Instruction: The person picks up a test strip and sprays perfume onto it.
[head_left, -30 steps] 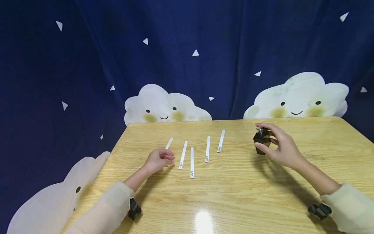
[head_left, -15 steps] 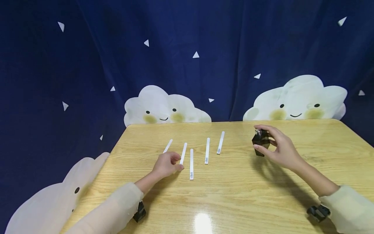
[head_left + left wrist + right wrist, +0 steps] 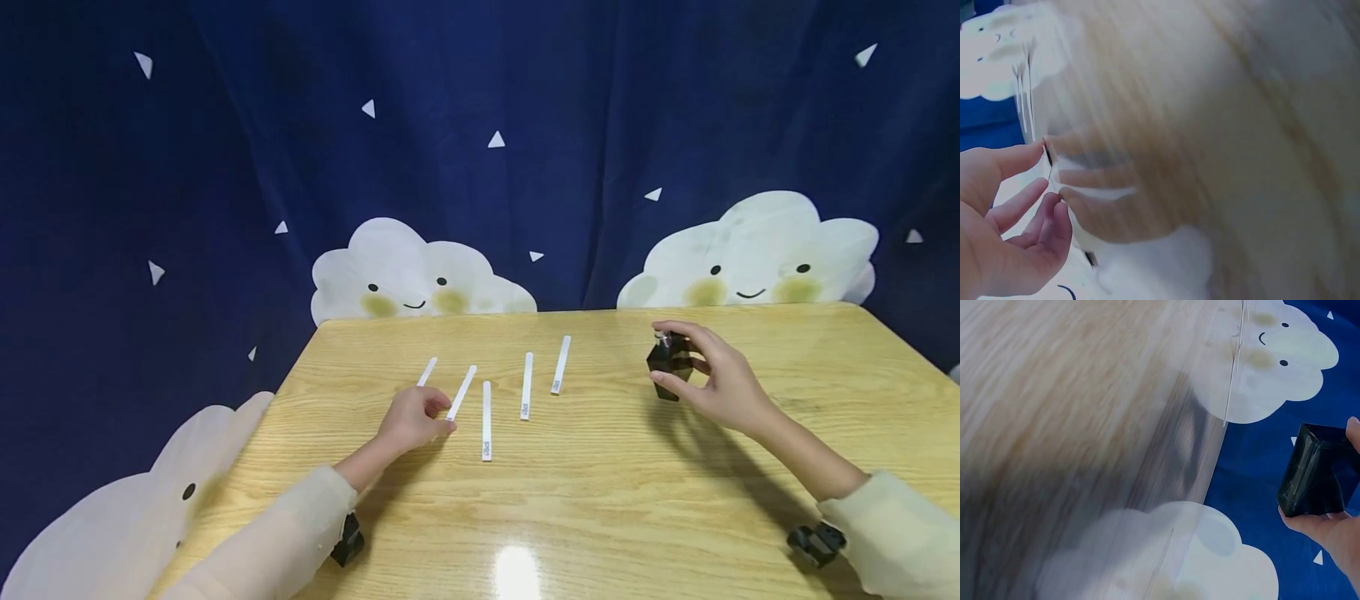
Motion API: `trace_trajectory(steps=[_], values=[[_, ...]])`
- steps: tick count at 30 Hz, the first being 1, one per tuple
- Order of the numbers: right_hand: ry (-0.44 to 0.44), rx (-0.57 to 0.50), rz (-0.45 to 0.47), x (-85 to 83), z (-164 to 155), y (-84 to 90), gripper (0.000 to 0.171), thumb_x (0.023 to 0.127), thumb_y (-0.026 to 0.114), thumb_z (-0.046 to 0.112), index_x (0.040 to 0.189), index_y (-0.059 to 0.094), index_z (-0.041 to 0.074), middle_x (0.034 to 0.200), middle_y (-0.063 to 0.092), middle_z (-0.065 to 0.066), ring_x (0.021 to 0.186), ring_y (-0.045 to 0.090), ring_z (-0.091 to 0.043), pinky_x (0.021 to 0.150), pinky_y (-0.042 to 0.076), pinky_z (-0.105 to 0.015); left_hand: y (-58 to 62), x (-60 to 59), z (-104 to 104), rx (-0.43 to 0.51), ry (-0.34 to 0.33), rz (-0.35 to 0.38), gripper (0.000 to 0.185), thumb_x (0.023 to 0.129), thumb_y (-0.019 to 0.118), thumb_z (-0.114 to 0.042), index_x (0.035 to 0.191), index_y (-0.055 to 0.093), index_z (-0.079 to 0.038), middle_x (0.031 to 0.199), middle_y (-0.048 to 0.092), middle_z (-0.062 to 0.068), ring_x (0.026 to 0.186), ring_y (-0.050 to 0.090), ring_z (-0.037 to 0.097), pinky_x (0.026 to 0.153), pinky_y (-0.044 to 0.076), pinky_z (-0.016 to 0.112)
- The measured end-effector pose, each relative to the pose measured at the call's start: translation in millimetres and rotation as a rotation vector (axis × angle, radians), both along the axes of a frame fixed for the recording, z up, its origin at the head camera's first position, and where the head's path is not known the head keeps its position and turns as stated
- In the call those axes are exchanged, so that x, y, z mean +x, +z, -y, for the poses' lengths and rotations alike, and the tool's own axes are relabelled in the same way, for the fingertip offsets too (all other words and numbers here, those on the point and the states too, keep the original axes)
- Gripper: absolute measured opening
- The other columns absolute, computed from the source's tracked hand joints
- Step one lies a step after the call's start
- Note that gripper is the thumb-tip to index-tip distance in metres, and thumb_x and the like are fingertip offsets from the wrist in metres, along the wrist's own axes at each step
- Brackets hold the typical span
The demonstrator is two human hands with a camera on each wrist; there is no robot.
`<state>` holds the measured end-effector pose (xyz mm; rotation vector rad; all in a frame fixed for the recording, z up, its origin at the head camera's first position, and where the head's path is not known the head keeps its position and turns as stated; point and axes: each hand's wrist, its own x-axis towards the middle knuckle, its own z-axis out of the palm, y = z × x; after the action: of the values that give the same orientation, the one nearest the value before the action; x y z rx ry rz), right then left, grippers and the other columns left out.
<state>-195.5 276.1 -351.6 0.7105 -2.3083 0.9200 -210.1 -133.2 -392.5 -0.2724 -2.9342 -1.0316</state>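
My left hand [image 3: 412,419] is low over the table and pinches the printed lower end of a white paper scent strip [image 3: 462,390] between thumb and fingers. Beside it, another scent strip [image 3: 427,371] lies partly hidden behind the hand. In the left wrist view, the fingertips of the left hand [image 3: 1019,215] meet at the tabletop. My right hand [image 3: 723,379] holds a dark, faceted perfume bottle [image 3: 667,367] upright, its index finger on the silver spray top. The right wrist view shows the raised bottle [image 3: 1319,472] between thumb and fingers.
Three more scent strips, a near one [image 3: 487,421], a middle one [image 3: 527,386] and a far one [image 3: 561,365], lie spaced out on the wooden table [image 3: 600,500]. A dark blue curtain [image 3: 570,108] with clouds hangs behind the far edge.
My left hand has moved right to the second strip and then drawn its lower end slightly left, so the strip slants more. The right hand keeps the bottle in nearly the same place.
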Motion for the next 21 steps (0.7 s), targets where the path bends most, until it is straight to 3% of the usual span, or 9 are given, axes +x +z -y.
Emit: trace_trajectory(steps=[3, 9, 14, 21], values=[[0.002, 0.006, 0.002, -0.3, 0, -0.6, 0.069, 0.069, 0.082, -0.005, 0.131, 0.056, 0.01, 0.123, 0.061, -0.011, 0.098, 0.051, 0.011, 0.077, 0.048, -0.001, 1.8, -2.7, 7, 0.018, 0.011, 0.011, 0.025, 0.072, 0.082, -0.008, 0.094, 0.072, -0.004, 0.088, 0.071, 0.008, 0.078, 0.062, 0.015, 0.068, 0.052, 0.025], [0.001, 0.004, 0.013, 0.2, 0, 0.0, 0.069, 0.069, 0.082, -0.005, 0.131, 0.056, 0.009, 0.122, 0.061, -0.011, 0.098, 0.051, 0.011, 0.077, 0.047, 0.0, 4.8, -9.1, 21, 0.103, -0.077, 0.044, 0.026, 0.071, 0.08, 0.0, 0.095, 0.071, 0.002, 0.082, 0.069, 0.014, 0.07, 0.061, 0.011, 0.058, 0.049, 0.017], [0.0, 0.008, 0.018, 0.8, 0, -0.3, 0.068, 0.069, 0.082, -0.004, 0.131, 0.056, 0.008, 0.124, 0.06, -0.011, 0.101, 0.049, 0.012, 0.078, 0.046, 0.001, 3.6, -10.1, 28, 0.115, -0.13, 0.075, 0.029, 0.071, 0.082, -0.003, 0.097, 0.07, 0.003, 0.085, 0.069, 0.014, 0.072, 0.062, 0.01, 0.062, 0.051, 0.017], [-0.012, 0.015, 0.03, 1.2, 0, -2.9, 0.069, 0.069, 0.082, -0.002, 0.132, 0.056, 0.011, 0.125, 0.06, -0.009, 0.102, 0.048, 0.013, 0.078, 0.045, 0.002, 6.7, -8.3, 30, 0.131, -0.157, 0.079, 0.025, 0.072, 0.076, 0.008, 0.096, 0.069, 0.006, 0.086, 0.069, 0.018, 0.075, 0.066, 0.018, 0.063, 0.054, 0.018]])
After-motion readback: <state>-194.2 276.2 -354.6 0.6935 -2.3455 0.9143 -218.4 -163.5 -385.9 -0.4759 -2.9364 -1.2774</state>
